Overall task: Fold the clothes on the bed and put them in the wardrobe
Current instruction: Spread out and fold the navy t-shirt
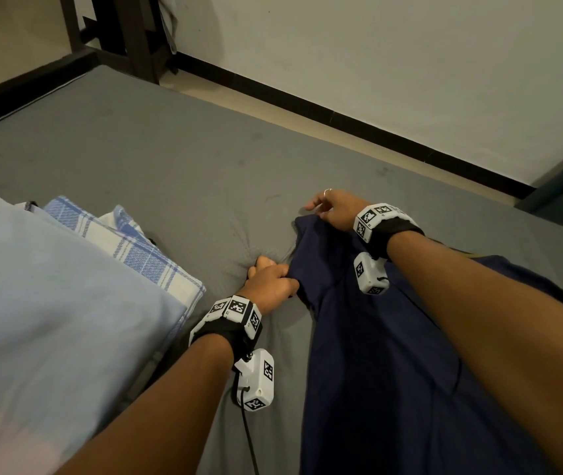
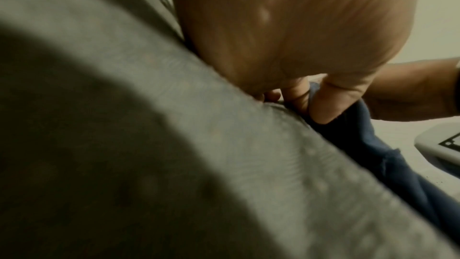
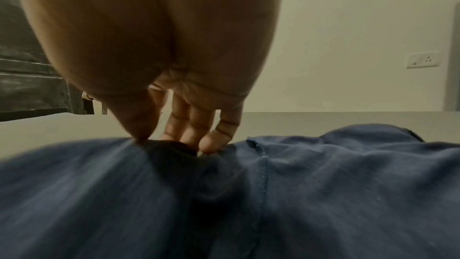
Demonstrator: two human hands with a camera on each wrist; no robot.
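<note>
Both hands' (image 1: 271, 281) (image 1: 336, 209) fingers pinched on the navy garment's (image 1: 393, 371) far edge.

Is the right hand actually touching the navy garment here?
Touching. In the right wrist view, the right hand pinches a bunched edge of the navy garment between thumb and fingertips, no gap.

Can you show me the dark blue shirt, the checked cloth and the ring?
Dark navy blue shirt (image 1: 376, 354), head view, middle of its body.
Blue-and-white checked cloth (image 1: 143, 255), head view, its top fold.
Silver finger ring (image 1: 327, 191), head view, its band.
</note>
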